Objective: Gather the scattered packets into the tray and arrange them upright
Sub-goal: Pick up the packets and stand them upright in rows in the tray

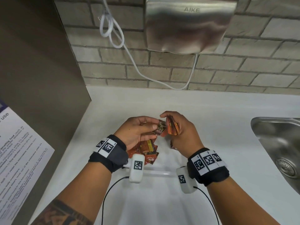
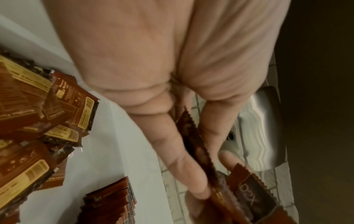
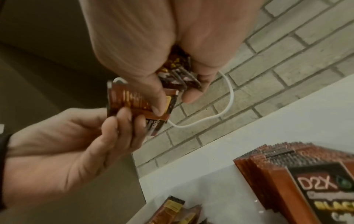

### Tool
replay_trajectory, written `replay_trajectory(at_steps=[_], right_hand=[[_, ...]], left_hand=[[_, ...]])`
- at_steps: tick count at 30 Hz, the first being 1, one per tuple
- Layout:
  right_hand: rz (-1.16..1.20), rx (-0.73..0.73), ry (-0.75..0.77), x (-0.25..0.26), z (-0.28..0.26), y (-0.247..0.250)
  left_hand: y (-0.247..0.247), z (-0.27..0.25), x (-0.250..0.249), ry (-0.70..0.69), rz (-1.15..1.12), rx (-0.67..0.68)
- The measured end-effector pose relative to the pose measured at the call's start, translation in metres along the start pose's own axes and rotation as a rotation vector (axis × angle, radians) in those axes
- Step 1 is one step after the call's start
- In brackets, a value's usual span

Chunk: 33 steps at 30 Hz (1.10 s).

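Grey brick wall (image 1: 162,69) fills the upper half of the head view, with a steel hand dryer (image 1: 190,23) at top centre and a white cord (image 1: 113,31) looping down from it. Below lies the white surface (image 1: 211,114), and a steel sink (image 1: 279,143) sits at the right edge. A printed notice (image 1: 19,153) hangs at the left edge.

At the centre of the frame both hands meet above the surface. The left hand (image 1: 138,130) pinches one brown packet (image 1: 161,129) between thumb and curled fingers (image 3: 122,118). The right hand (image 1: 181,129) has its fingers curled round a small bunch of packets (image 1: 173,127) and its thumb and forefinger touch that same brown packet.

Under the left hand a loose pile of packets (image 1: 146,151) lies flat and overlapping. In the right wrist view, lower right, a row of packets (image 3: 287,174) stands on edge, pressed together. The tray itself cannot be made out clearly.
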State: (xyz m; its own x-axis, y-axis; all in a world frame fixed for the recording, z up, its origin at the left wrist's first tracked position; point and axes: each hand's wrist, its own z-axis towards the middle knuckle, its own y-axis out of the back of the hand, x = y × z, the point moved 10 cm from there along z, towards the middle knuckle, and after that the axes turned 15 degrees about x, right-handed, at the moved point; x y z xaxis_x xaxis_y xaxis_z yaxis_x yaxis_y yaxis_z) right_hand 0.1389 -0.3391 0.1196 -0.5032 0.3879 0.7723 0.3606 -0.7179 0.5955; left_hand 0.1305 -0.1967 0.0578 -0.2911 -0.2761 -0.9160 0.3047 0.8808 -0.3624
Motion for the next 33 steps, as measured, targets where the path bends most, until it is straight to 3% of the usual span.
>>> replay_trajectory(at_steps=[4,6,8,11,14,16,19,22,26,29,33], right_hand=[[0.365,-0.237,-0.231,-0.032,-0.009,0.02],[0.681,-0.25,-0.368,-0.048,-0.014,0.011],[0.851,-0.163,-0.446,-0.052,-0.014,-0.002],[0.809,0.009,-0.448,-0.05,-0.009,-0.011],[0.78,0.114,-0.449,-0.049,-0.011,-0.019],[0.748,0.262,-0.459,-0.043,-0.015,-0.034],[0.662,0.439,-0.467,-0.032,-0.017,-0.052],[0.722,0.472,-0.455,-0.022,-0.016,-0.058],[0.833,0.435,-0.455,-0.024,-0.019,-0.054],[0.968,0.257,-0.476,-0.035,-0.019,-0.041],[1.11,0.136,-0.498,-0.037,-0.016,-0.037]], left_hand=[[0.007,-0.002,-0.008,-0.097,0.101,-0.053],[0.008,-0.003,-0.011,-0.119,0.14,-0.057],[0.004,-0.003,-0.013,-0.115,0.217,-0.03],[0.0,-0.003,-0.016,-0.107,0.317,0.006],[0.01,-0.006,-0.03,-0.172,0.329,-0.075],[0.011,-0.007,-0.039,-0.199,0.391,-0.096],[-0.008,-0.004,-0.047,-0.201,0.504,0.0],[-0.029,-0.001,-0.047,-0.182,0.601,0.1],[-0.019,-0.003,-0.047,-0.215,0.609,0.045],[-0.009,-0.011,-0.051,-0.256,0.729,-0.059],[-0.011,-0.011,-0.045,-0.319,0.672,-0.006]])
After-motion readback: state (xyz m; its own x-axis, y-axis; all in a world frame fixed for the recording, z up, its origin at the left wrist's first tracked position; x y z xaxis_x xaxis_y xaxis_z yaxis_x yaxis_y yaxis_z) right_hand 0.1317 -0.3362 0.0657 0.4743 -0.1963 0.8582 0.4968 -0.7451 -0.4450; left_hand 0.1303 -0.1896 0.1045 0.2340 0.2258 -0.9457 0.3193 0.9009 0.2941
